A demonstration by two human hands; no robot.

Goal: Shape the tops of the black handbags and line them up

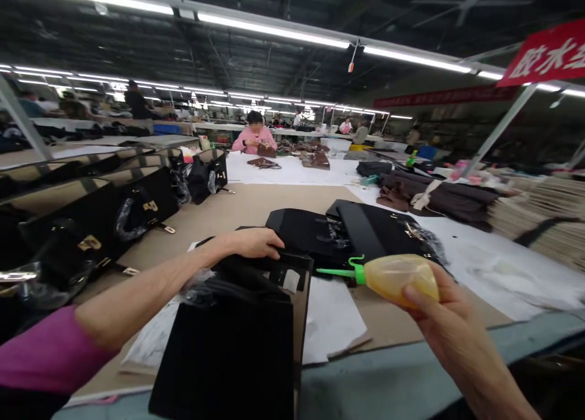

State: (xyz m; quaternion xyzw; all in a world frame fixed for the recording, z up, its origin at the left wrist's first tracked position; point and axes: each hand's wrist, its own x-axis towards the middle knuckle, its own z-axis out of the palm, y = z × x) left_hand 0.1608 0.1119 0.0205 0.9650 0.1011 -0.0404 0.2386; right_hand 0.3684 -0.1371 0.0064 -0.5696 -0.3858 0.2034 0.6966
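Note:
In front of me a black handbag (228,353) stands open at the near edge of the table, with a clear plastic wrap on its handle and a small whitish patch inside. My left hand (256,243) reaches across it, fingers closed over its far upper edge. My right hand (450,304) grips a squeezable glue bottle (397,277) full of yellowish liquid, tipped on its side. Its long green nozzle points left, close to the bag's right edge. Beyond the bag lie flat black bag parts (370,228) with gold-coloured hardware.
Rows of black handbags (141,203) stand on the left. White paper (333,316) lies right of my bag. Folded dark fabric (439,194) and stacked pale boards (539,216) occupy the right. Across the table, a person in pink (253,136) handles brown pieces.

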